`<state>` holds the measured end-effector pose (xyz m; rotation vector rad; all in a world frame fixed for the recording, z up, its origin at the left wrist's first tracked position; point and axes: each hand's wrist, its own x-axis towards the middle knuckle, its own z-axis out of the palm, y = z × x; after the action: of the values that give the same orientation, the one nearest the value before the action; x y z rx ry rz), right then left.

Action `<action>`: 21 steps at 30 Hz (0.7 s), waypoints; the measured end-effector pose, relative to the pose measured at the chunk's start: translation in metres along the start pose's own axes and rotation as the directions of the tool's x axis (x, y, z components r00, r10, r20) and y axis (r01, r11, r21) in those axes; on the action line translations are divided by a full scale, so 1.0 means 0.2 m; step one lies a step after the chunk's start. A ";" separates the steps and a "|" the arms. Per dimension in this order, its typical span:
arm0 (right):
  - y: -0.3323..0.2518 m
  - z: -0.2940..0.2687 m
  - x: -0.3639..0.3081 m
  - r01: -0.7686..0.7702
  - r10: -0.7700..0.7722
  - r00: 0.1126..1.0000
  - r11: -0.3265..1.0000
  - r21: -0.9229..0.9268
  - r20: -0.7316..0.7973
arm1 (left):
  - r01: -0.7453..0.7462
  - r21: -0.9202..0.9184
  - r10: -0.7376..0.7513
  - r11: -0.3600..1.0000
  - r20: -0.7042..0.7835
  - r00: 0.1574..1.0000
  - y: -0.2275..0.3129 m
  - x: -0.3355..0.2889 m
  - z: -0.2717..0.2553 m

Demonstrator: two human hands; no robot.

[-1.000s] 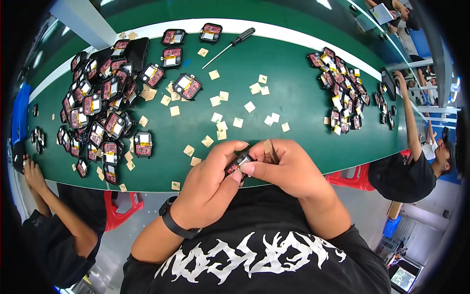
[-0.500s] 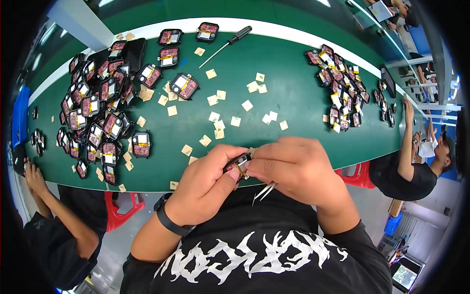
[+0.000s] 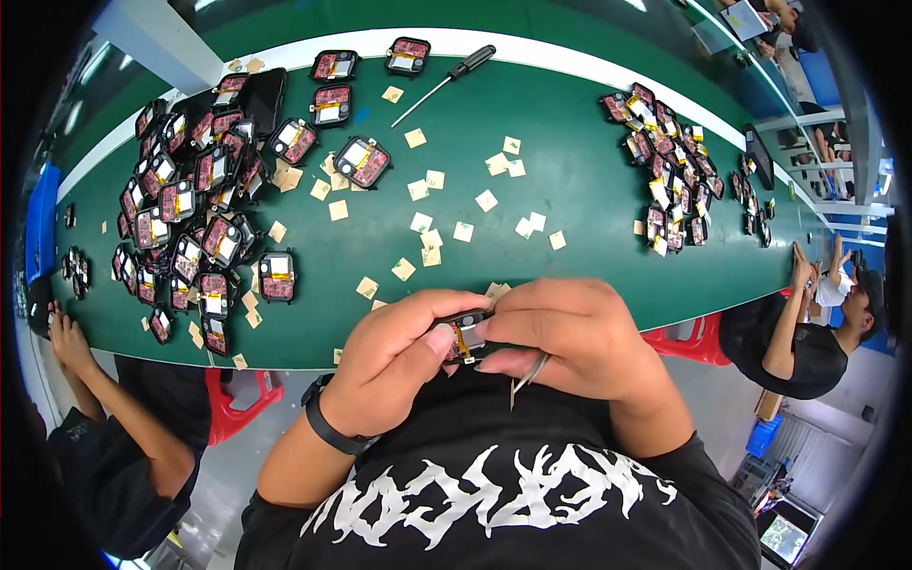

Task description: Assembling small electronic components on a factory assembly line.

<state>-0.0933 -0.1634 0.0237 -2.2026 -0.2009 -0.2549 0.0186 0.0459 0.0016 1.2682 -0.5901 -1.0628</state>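
Note:
Near the table's front edge, my left hand (image 3: 388,353) is closed around the side of a small black device housing (image 3: 465,334). A red circuit board with yellow tape shows inside it. My right hand (image 3: 584,328) is closed at the housing's right side, with thumb and fingertips against it. Metal tweezers (image 3: 523,380) stick out below its fingers, tips pointing down. Whether the right fingertips hold a small part is hidden. Small beige paper squares (image 3: 404,269) lie on the table just beyond my hands.
A large heap of similar housings (image 3: 180,199) covers the table's left, with another heap (image 3: 670,171) at right. A screwdriver (image 3: 445,85) lies near the far edge of the green table (image 3: 570,104). People sit at left (image 3: 123,446) and right (image 3: 807,332), near red stools (image 3: 237,404).
The housing has turned to face up more, showing more of its board. My right thumb and fingers have spread around its right side, and the tweezers have swung more upright.

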 end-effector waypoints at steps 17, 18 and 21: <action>0.15 -0.39 -0.29 -0.533 0.314 0.827 0.701 -0.474 -0.466 | -0.300 0.567 0.455 0.768 -0.152 0.878 0.14 -0.14 -0.07; 0.17 -0.42 -0.33 -0.563 0.333 0.815 0.649 -0.512 -0.474 | -0.213 0.596 0.444 0.774 -0.270 0.855 0.15 -0.17 -0.09; 0.26 -0.45 -0.44 -0.588 0.376 0.807 0.577 -0.567 -0.455 | -0.020 0.644 0.507 0.765 -0.582 0.636 0.14 -0.24 -0.21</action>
<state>-0.1756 -0.2702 0.0152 -2.8025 0.8113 -0.3732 0.0418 0.1065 0.0270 1.9271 -0.4614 0.0058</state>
